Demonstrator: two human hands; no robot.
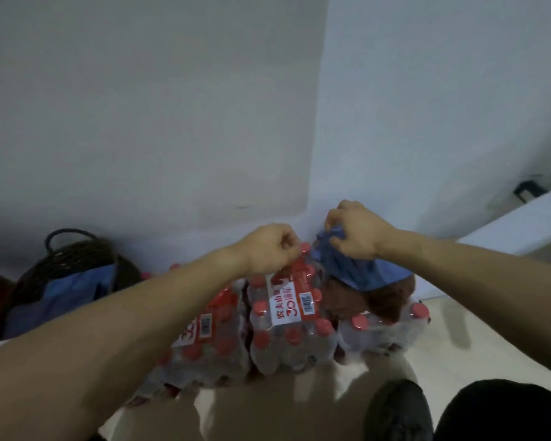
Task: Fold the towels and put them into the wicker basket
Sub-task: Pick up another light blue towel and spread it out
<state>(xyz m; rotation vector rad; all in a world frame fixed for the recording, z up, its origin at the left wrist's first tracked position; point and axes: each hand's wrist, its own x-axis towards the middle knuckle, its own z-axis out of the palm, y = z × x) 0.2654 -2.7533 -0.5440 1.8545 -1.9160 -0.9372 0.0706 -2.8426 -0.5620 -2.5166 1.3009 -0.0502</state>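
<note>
Towel [360, 268]: blue, bunched, pinched by right hand [358, 229] atop btl packs [287, 316].

The towel [360, 268] is plain blue; beneath it lies a brown cloth [379, 300]. The wicker basket [61, 265] is dark brown and holds blue fabric [74, 291]. The bottle packs [287, 329] show red caps and red-and-white labels with barcodes.

Dim, soft indoor light falls across pale walls [159, 100] that shade grey toward the corner, the whole wide-angle view is slightly blurred and grainy, with forearms stretched at the lower edges and faint shadows on the floor [442, 351].
</note>
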